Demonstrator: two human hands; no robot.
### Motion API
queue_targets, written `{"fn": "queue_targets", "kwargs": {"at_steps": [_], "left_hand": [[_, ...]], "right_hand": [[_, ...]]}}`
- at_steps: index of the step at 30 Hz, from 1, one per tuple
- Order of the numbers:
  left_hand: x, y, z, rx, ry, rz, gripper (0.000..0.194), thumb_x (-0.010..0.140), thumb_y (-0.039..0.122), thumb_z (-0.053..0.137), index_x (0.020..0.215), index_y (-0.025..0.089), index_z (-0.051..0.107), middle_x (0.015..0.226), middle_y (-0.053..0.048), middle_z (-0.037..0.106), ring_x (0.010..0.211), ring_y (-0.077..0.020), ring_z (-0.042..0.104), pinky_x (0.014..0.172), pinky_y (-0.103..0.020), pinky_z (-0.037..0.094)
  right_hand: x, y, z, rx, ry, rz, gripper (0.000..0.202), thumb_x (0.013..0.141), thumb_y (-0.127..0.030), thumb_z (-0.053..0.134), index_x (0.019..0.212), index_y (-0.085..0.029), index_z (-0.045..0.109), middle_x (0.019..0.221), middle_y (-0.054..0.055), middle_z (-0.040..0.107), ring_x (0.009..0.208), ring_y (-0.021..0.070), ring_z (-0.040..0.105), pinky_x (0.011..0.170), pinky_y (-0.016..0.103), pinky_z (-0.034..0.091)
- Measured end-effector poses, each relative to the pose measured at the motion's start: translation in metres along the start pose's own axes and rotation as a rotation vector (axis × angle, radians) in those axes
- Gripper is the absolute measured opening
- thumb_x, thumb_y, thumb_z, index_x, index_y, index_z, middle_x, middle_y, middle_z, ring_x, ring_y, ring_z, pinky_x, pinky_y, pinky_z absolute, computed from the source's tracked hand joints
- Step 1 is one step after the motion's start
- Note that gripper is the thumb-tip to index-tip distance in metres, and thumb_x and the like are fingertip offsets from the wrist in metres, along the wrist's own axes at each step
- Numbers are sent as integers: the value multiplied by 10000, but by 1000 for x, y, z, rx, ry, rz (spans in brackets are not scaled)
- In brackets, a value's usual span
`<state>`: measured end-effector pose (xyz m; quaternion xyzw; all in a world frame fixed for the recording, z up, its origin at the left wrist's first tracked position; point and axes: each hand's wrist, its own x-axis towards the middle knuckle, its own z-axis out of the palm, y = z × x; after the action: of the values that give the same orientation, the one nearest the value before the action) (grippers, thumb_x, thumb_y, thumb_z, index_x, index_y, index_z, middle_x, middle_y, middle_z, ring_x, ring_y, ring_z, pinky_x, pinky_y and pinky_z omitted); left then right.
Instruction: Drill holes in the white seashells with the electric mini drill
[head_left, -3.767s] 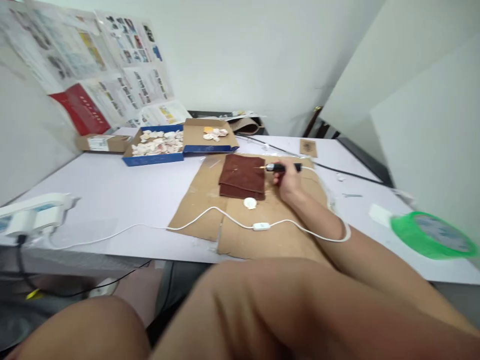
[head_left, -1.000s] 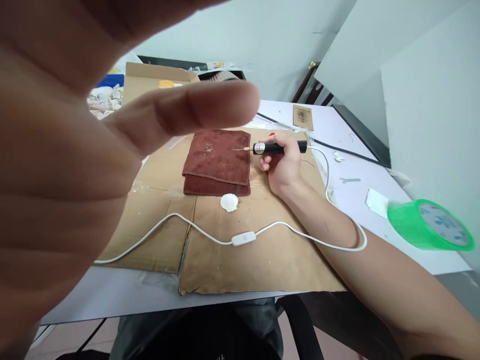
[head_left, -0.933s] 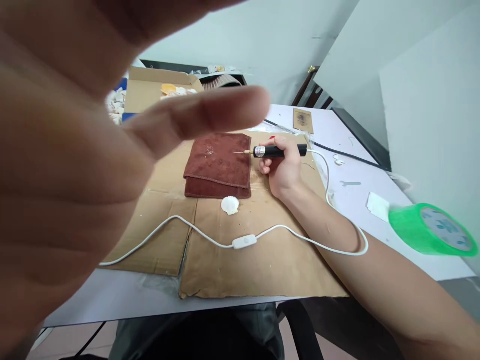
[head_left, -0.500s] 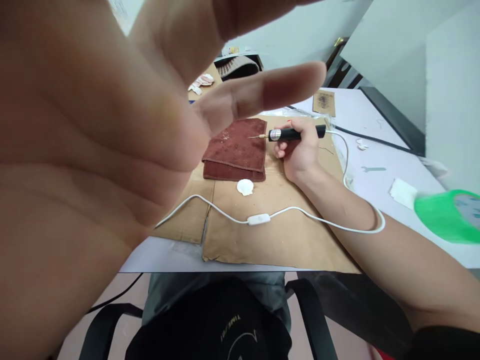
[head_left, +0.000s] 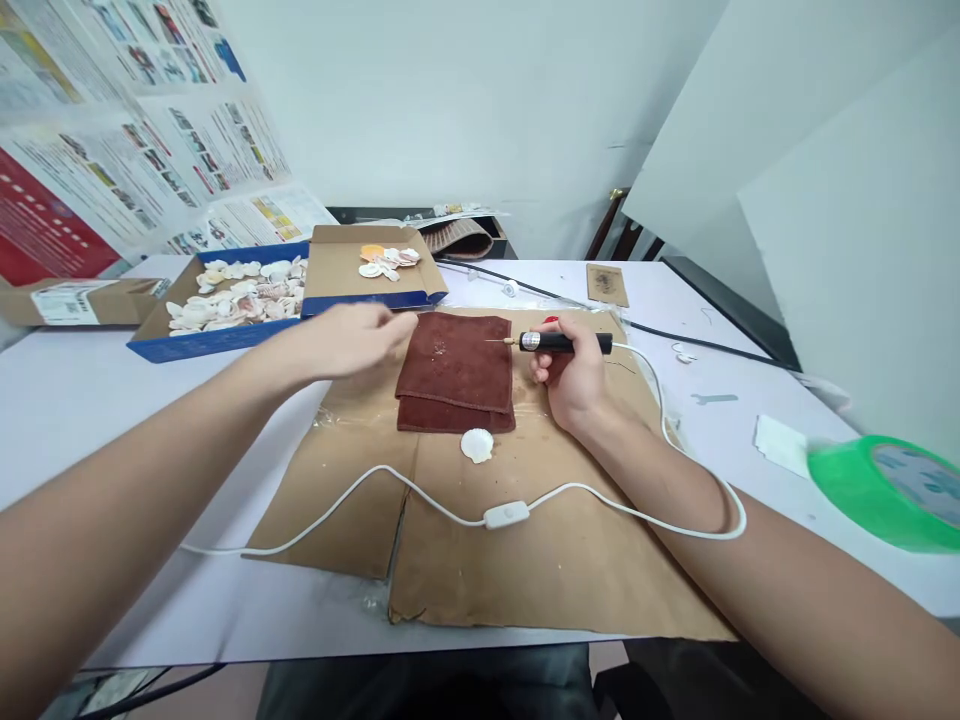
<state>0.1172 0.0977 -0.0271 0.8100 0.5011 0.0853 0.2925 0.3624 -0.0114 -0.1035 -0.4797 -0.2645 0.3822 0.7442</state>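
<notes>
My right hand (head_left: 576, 380) is wrapped round a black pen-like tool (head_left: 559, 342) with a thin metal tip that points left over the folded brown cloth (head_left: 457, 360). A white cable runs from the tool's back end to an inline switch (head_left: 507, 514). My left hand (head_left: 352, 338) is over the cloth's left edge, its thumb and fingers apart and nothing seen in them. A white scallop shell (head_left: 477, 445) lies on the cardboard (head_left: 525, 570), just in front of the cloth.
At the back left, a blue box (head_left: 217, 348) holds several shells, and more lie on its open lid (head_left: 330, 262). On the right are green tape (head_left: 855, 490), a white block (head_left: 780, 445) and a small wrench (head_left: 715, 399). A black cable crosses behind.
My left hand has moved from close before the camera to the cloth's left side. The view has tilted up, bringing the shell box into sight. My right hand still holds the tool.
</notes>
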Motion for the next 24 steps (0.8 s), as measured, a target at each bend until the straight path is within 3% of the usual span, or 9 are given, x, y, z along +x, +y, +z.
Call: {"fn": "queue_targets", "kwargs": {"at_steps": [2,4,10,13,17,21,24], "left_hand": [[6,3,13,84,-171,-47,521,922,658,529,648,225,622,732,-97,745,689,-270,704,666,-349,522],[12,3,21,62,-234,-15,458,896,589,560,609,232,576,690,-94,728,656,-261,693,656,-350,516],[13,-13,22,-12,-90,-25,223,769,419,634,681,235,542,685,-48,705,641,-249,705,623,-341,526],[2,-25,20,-200,-105,-86,229,719,394,650,708,240,480,628,-16,634,568,-208,651,560,-312,538],[-14,-45,10,-319,-13,-182,297,673,414,696,774,243,474,584,40,529,507,-160,542,485,-269,491],[-26,-67,-9,-257,-36,-199,328,681,480,712,793,247,511,593,29,545,520,-180,534,491,-273,428],[-33,-73,-20,47,-52,-160,336,800,578,645,807,247,585,644,-25,643,633,-256,615,612,-337,490]], "right_hand": [[0,-1,-1,-5,-5,8,421,748,-622,791,676,-229,659,468,-47,527,396,89,393,369,220,330],[0,-2,-2,-10,-22,13,423,761,-624,782,687,-225,661,475,-47,530,393,90,400,378,227,342],[-2,-4,-5,9,-50,15,410,757,-598,800,718,-215,660,537,-38,580,416,81,439,406,220,360],[-1,-3,-5,8,-45,20,410,766,-603,788,717,-215,663,539,-33,586,420,84,429,405,226,360],[-1,0,-4,17,-21,14,392,763,-585,793,720,-219,659,640,6,679,443,86,433,394,235,350],[-1,1,-3,-2,-26,12,413,810,-605,789,721,-225,654,584,-15,623,431,92,443,388,232,346],[-1,1,-1,-10,-13,19,431,808,-614,801,718,-213,673,590,-13,631,429,80,439,384,221,347]]}}
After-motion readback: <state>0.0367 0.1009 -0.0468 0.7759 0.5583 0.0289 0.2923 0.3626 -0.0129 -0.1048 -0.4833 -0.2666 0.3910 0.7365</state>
